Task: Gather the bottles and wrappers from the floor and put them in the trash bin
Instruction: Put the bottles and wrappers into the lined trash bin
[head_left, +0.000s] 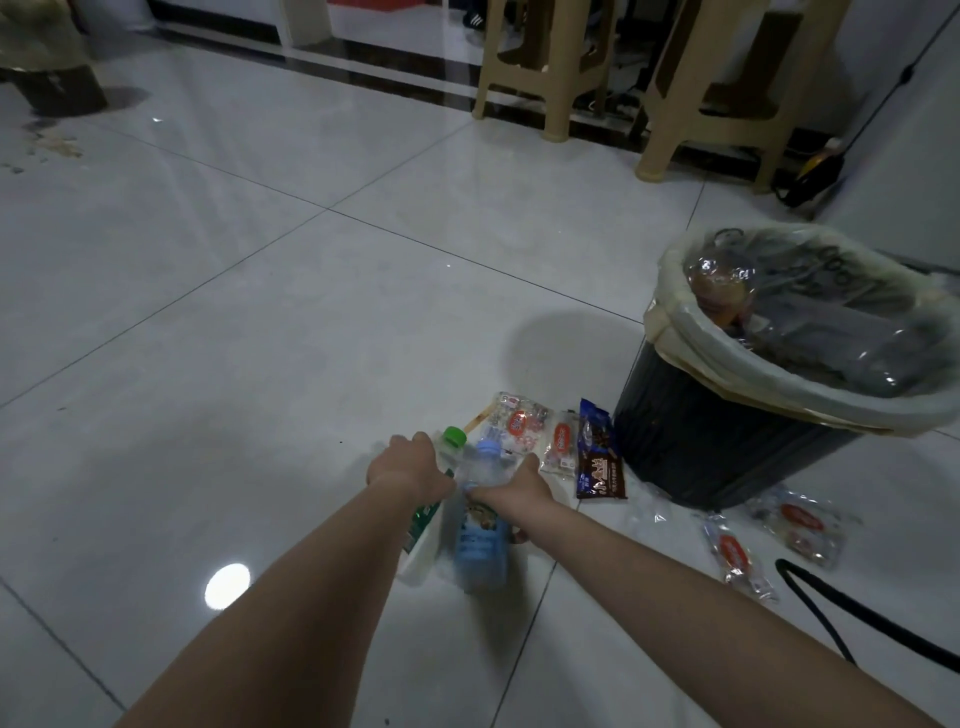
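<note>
Both arms reach down to the tiled floor (260, 291). The left hand (408, 467) wraps around the green-capped bottle (436, 483); its fingers curl over the far side, so I cannot tell exactly how they sit. The right hand (511, 486) grips the blue-capped bottle (480, 540) near its neck, with the thumb pressed on the clear plastic and the fingers hidden underneath. The 2 bottles lie side by side, touching, caps pointing away from the person.

Just beyond the hands lies a clear wrapper with red print (519, 423), beside it a smaller red-labelled wrapper (561, 447) and a dark brown wrapper (597, 457), the last lying close to the base of the trash bin (701, 447). The bin is dark, lined with a pale bag folded over its rim, and already holds clear plastic bottles. 2 more red-printed wrappers (737, 556) (802, 522) lie on the floor to the right, near the bin's foot. A black cable (852, 613) loops across the lower right. 2 beige plastic stools (545, 67) stand in the background.
</note>
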